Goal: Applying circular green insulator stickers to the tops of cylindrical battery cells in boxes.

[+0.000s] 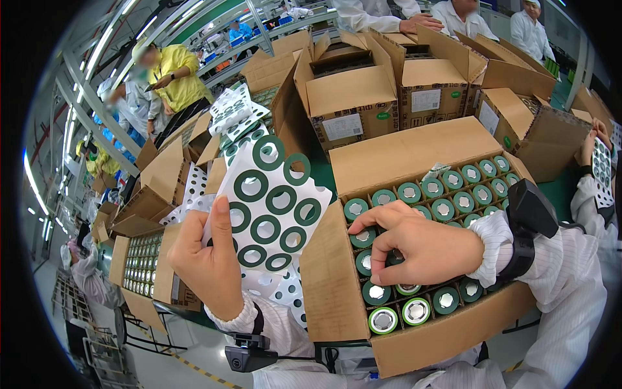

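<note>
My left hand (pixel 204 259) holds up a white sheet of dark green ring stickers (pixel 275 204), thumb on its front. My right hand (pixel 421 249) rests on the tops of green cylindrical battery cells (pixel 453 194) packed upright in an open cardboard box (pixel 334 285) in front of me; its fingertips press on a cell near the box's left side. Whether a sticker is under the fingers is hidden. Some cells carry green rings, while those at the front row (pixel 398 316) show bare metal tops.
More open cardboard boxes (pixel 350 91) crowd the green table behind. Used sticker sheets (pixel 236 110) lie at the left. Another box of cells (pixel 142 262) sits lower left. People in white and yellow work around, and a co-worker's hand (pixel 593 146) holds a sheet at the right.
</note>
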Tool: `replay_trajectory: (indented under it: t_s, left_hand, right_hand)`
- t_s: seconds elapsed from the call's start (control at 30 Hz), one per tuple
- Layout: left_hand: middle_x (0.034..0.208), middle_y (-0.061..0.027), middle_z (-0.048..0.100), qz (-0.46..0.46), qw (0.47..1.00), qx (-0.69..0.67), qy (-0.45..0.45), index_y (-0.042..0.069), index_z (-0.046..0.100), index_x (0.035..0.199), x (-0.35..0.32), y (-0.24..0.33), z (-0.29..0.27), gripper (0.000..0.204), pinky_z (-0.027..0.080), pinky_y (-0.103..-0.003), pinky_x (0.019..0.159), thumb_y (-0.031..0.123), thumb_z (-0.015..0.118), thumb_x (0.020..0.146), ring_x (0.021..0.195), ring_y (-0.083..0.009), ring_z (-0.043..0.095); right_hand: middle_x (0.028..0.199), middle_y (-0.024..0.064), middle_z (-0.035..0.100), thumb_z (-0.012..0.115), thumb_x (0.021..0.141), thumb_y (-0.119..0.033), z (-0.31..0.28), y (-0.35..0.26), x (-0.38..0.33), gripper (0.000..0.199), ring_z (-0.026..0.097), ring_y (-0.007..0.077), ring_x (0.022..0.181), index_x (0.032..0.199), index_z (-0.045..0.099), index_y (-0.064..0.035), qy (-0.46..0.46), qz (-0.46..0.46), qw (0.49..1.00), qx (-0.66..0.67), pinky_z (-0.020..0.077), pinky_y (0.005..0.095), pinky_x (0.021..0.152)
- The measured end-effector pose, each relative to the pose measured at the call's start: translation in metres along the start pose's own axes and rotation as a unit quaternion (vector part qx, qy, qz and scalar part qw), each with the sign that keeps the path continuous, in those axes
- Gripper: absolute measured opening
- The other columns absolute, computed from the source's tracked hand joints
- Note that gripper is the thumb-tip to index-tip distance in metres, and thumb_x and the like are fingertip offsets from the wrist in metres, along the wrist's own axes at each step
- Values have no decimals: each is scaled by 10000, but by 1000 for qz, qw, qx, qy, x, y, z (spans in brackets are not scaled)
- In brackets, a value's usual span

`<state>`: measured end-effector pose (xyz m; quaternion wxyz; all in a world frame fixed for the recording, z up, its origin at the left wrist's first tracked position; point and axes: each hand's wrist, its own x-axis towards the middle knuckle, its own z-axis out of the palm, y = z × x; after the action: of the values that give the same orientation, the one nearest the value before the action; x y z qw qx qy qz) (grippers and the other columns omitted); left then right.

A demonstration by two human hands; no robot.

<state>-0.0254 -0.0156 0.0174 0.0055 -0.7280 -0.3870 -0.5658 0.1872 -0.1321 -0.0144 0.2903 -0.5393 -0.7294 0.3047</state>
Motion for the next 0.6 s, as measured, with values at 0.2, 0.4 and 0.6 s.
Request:
replay_trajectory:
  t_s: [0.2, 0.4, 0.6]
  left_hand:
    - [459, -6, 364, -2, 1000, -9, 11, 0, 475, 570, 2, -1, 0, 378, 214, -253, 417, 234, 653, 806, 450, -76, 300]
    - [459, -7, 369, 0, 1000, -5, 12, 1, 473, 569, 1, 0, -2, 376, 216, -252, 416, 231, 654, 805, 448, -77, 299]
    - [496, 20, 333, -8, 1000, -10, 3, 5, 440, 581, 0, 0, 1, 387, 201, -233, 433, 237, 627, 829, 486, -61, 268]
  right_hand:
    - [1199, 93, 469, 644, 681, -173, 2, 0, -1, 130, 372, 278, 1109, 639, 645, -50, 22, -16, 999, -25, 302, 376, 950]
    - [1196, 99, 471, 645, 679, -168, 3, 0, -2, 126, 378, 288, 1102, 627, 637, -53, 29, -23, 999, -33, 310, 380, 942]
    - [1127, 97, 491, 653, 672, -157, 6, 3, -2, 97, 392, 287, 1061, 655, 611, -71, 57, -64, 995, -56, 333, 392, 894]
